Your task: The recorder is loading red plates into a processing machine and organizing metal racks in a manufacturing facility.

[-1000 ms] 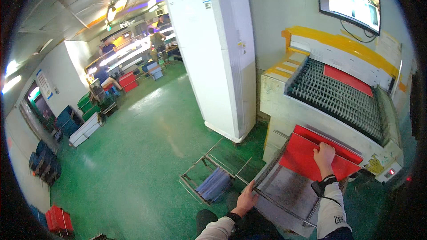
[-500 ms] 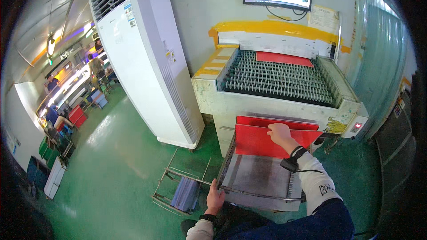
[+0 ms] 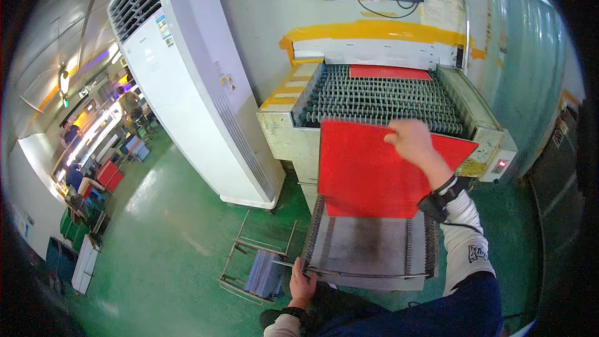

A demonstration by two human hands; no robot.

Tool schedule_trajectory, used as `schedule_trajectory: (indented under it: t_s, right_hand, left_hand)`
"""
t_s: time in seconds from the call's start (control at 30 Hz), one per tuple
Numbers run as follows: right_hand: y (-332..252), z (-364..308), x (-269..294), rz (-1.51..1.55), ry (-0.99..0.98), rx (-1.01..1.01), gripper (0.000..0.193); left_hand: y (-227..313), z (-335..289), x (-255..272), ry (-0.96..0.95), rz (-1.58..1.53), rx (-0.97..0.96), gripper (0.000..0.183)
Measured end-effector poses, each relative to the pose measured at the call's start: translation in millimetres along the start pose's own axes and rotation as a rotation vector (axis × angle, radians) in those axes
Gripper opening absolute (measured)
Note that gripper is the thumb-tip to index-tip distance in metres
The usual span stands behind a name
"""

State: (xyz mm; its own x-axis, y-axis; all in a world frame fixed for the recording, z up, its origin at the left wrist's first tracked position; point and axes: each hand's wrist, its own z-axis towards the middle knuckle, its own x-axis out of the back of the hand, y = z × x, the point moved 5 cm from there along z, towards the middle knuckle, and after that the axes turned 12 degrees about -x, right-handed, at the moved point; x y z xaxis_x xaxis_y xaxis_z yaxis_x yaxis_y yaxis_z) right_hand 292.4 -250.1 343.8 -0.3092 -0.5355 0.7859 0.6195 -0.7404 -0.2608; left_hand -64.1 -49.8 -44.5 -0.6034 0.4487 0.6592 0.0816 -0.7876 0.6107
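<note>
Right hand (image 3: 409,142): closed on the upper edge of a red panel (image 3: 371,171), hanging just below. Raised higher in the last half second; now screening part of the roller machine (image 3: 281,137) beyond the hand, so apparently mostly clear of the rack (image 3: 314,231) beneath. Left hand (image 3: 302,287), nearer and lower: curled around the rack's front rod (image 3: 368,274). Surfaces: thin, flat, matte panel; comb-toothed rack sides; rows of ridged rollers (image 3: 380,97).

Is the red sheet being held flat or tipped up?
Tipped up: the right hand grips the red sheet at its upper edge, and it hides part of the roller machine.
</note>
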Motion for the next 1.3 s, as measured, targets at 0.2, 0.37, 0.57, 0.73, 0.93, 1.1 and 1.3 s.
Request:
schedule_trajectory:
  t_s: [0.2,0.37,0.57,0.73,0.93,1.1,1.3]
  right_hand:
    - [149,10,12,1.292,0.066,-0.595,0.02]
    - [212,-18,-53,1.945,0.008,-0.762,0.036]
    - [253,-28,-111,1.94,-0.108,-0.89,0.02]
    - [237,-23,-155,1.939,0.067,-1.021,0.017]
    - [208,-12,-139,1.692,-0.242,-1.126,0.024]
    - [231,-11,-138,1.634,-0.385,-1.069,0.038]
    - [212,5,-149,1.694,-0.436,-1.043,0.037]
  left_hand:
    - [34,19,11,-0.051,-0.159,0.211,0.077]
    - [-19,16,-14,0.006,0.025,0.125,0.055]
    - [-16,23,-19,-0.019,0.008,0.118,0.042]
    - [-5,25,-11,0.014,0.021,0.133,0.037]
    - [-10,22,-10,0.067,0.068,0.07,0.035]
    - [-9,22,-16,0.038,0.032,0.138,0.036]
    - [-10,23,-11,0.044,0.017,0.138,0.038]
